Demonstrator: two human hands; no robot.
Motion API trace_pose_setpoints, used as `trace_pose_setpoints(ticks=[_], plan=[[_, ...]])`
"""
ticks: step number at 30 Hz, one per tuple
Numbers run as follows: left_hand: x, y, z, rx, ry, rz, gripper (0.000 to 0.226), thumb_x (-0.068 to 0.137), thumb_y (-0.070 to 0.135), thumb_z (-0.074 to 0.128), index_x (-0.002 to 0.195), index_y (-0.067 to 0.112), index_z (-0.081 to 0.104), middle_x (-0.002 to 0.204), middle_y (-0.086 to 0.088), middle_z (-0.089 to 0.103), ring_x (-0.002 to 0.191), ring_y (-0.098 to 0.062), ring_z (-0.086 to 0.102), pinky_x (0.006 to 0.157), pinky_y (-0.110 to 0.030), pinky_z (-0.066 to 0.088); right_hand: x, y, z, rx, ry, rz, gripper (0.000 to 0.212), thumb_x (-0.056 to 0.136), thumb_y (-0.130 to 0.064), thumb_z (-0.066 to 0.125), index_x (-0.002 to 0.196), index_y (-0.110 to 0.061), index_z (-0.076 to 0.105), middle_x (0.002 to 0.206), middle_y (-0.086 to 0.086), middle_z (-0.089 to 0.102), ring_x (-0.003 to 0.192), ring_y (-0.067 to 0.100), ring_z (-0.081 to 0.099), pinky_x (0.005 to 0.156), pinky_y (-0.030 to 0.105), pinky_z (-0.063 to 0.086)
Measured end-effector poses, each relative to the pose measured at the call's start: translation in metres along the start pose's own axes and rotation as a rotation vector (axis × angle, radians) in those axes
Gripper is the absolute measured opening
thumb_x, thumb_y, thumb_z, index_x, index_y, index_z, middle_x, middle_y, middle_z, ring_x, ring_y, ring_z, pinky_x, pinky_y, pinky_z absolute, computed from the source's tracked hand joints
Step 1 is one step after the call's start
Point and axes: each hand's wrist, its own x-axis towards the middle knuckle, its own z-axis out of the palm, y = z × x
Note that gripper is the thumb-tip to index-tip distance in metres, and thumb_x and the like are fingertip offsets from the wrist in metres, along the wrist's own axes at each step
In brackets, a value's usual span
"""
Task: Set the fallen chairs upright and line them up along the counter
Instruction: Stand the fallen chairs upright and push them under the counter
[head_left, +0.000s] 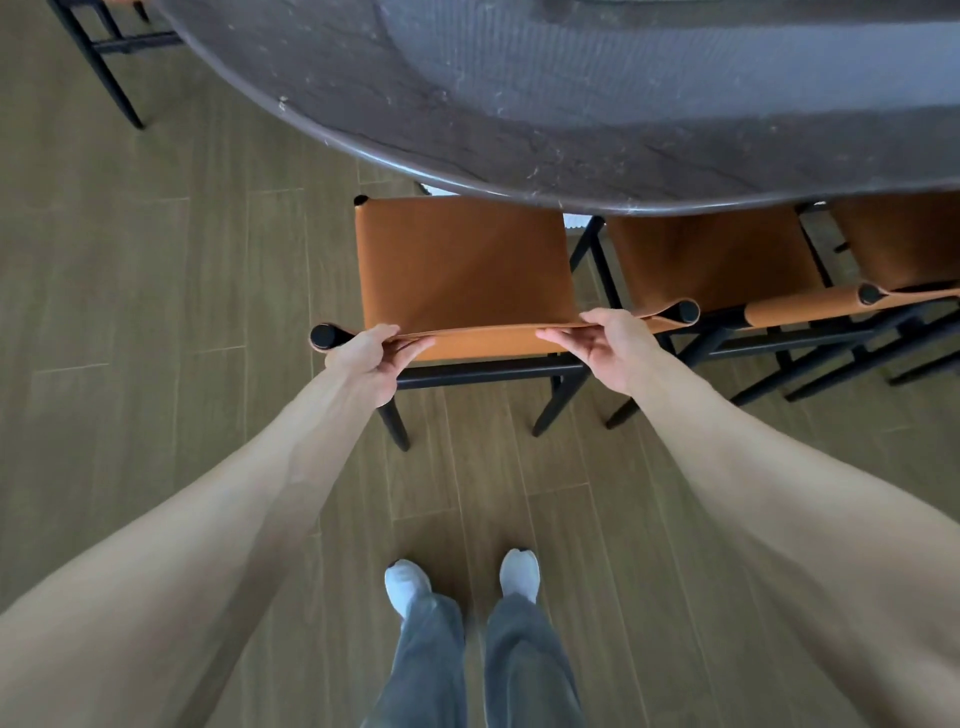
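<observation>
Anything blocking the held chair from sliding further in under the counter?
Nothing visible. Both hands, left hand and right hand, grip the backrest of the chair; its seat front already sits beneath the counter edge. The neighbouring chair stands apart to the right.

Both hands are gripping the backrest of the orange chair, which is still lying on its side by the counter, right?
Not quite. The head view shows the orange chair standing upright on its legs at the counter. The left hand and right hand do grip its backrest.
</observation>
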Motion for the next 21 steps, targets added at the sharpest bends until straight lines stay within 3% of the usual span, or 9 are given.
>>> trace_pose_setpoints(ticks=[5, 9, 14, 21], plan=[[0.007, 0.004, 0.007, -0.099, 0.042, -0.052, 0.007, 0.094, -0.012, 0.057, 0.097, -0.005, 0.057, 0.125, -0.031, 0.061, 0.101, -0.049, 0.068, 0.084, -0.049, 0.06, 0.007, -0.002, 0.006, 0.014, 0.015, -0.029, 0.019, 0.1, 0.01, 0.045, 0.115, 0.009, 0.055, 0.105, 0.036, 0.07, 0.086, 0.05, 0.074, 0.066, 0.048, 0.064], [0.009, 0.007, 0.006, -0.087, 0.039, -0.025, 0.012, 0.093, -0.013, 0.058, 0.103, -0.006, 0.058, 0.122, -0.032, 0.062, 0.1, -0.049, 0.069, 0.083, -0.05, 0.061, 0.011, 0.001, 0.01, 0.022, 0.014, -0.036, 0.021, 0.1, 0.009, 0.045, 0.118, 0.01, 0.055, 0.102, 0.034, 0.072, 0.083, 0.048, 0.075, 0.072, 0.049, 0.065], [0.008, 0.007, 0.005, -0.045, 0.046, 0.031, 0.034, 0.092, -0.013, 0.06, 0.126, -0.01, 0.054, 0.121, -0.031, 0.062, 0.095, -0.046, 0.07, 0.079, -0.049, 0.062, 0.011, 0.004, 0.016, -0.016, 0.035, -0.053, 0.024, 0.101, 0.006, 0.046, 0.123, 0.008, 0.056, 0.108, 0.031, 0.071, 0.083, 0.046, 0.076, 0.069, 0.045, 0.065], [0.003, 0.005, 0.005, 0.031, 0.041, 0.053, 0.032, 0.094, -0.011, 0.06, 0.126, -0.01, 0.053, 0.122, -0.031, 0.061, 0.096, -0.044, 0.071, 0.074, -0.046, 0.063, 0.008, 0.005, 0.02, -0.058, 0.091, -0.061, 0.028, 0.1, 0.004, 0.048, 0.128, 0.006, 0.054, 0.103, 0.03, 0.073, 0.08, 0.044, 0.076, 0.066, 0.042, 0.066]])
